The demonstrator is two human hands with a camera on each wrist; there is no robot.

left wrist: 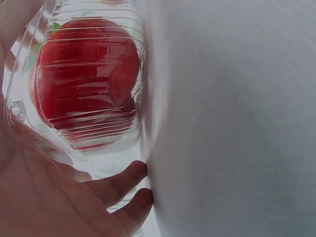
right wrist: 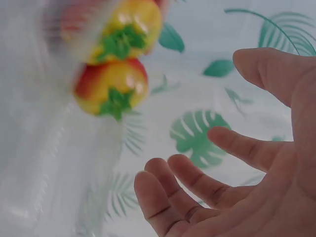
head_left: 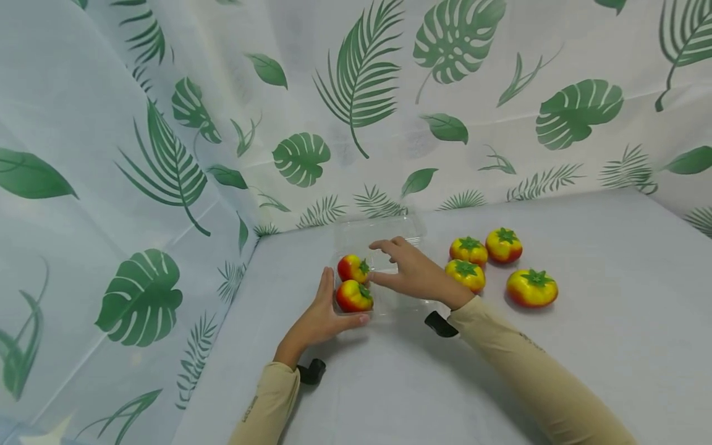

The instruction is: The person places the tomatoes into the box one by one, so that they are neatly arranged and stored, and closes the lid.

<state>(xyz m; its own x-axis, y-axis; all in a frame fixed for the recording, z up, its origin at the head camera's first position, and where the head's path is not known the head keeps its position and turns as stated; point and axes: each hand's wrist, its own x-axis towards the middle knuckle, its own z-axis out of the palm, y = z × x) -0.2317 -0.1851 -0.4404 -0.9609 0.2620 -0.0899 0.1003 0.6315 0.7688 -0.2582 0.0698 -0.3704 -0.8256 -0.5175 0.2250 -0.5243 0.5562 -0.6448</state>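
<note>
A clear plastic clamshell box (head_left: pixel 397 300) lies with its lid (head_left: pixel 378 230) laid back behind it. Two red-and-yellow persimmon-like fruits with green leafy tops sit in its left half, the nearer fruit (head_left: pixel 354 296) in front of the farther fruit (head_left: pixel 353 268). My left hand (head_left: pixel 318 318) touches the box's near left corner, fingers straight along the left side and thumb along the front; two fingertips (left wrist: pixel 138 197) meet the tabletop. Just right of the fruits, my right hand (head_left: pixel 414 269) hovers over the box with fingers loosely spread and nothing held.
Several more such fruits rest on the table to the right, among them a front fruit (head_left: pixel 532 288) and a back fruit (head_left: pixel 504 246). Leaf-printed white curtains (head_left: pixel 356 93) stand behind and left of the white-covered table (head_left: pixel 389 383). Each wrist carries a black device (head_left: pixel 442 324).
</note>
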